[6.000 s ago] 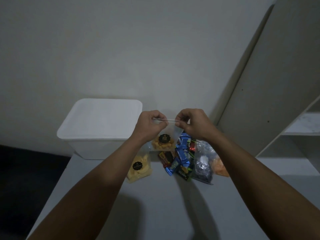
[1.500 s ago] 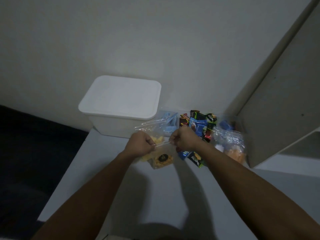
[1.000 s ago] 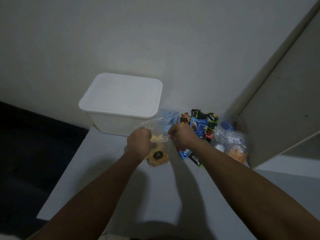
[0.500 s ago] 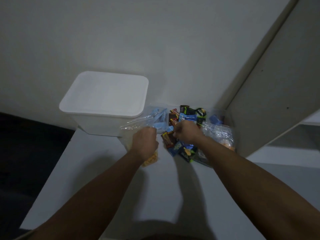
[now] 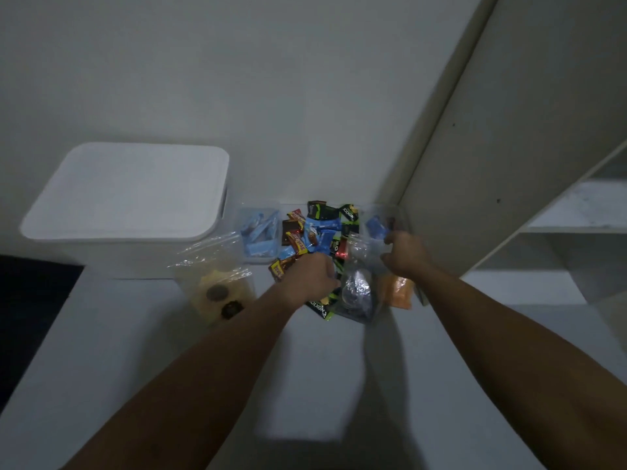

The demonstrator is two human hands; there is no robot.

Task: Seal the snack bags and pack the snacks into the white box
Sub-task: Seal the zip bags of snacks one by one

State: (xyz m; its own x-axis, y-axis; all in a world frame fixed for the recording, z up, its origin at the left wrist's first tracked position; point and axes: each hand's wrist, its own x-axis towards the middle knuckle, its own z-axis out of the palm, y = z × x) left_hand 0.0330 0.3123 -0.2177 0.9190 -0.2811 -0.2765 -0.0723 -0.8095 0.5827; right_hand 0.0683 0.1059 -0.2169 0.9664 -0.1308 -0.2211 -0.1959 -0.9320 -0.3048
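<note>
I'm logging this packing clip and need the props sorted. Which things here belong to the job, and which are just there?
Part of the job:
- white lidded plastic box
- clear bag of yellow chips
- clear bag of silver-wrapped sweets, gripped by left hand and right hand
- clear bag of blue packets
- pile of loose coloured snack packets

Just there:
- white shelf unit

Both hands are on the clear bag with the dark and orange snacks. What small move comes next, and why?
Probably lift the clear snack bag off the pile and bring its top edge taut between the left hand and right hand to press it shut. The white box still has its lid on, so packing comes later.
</note>
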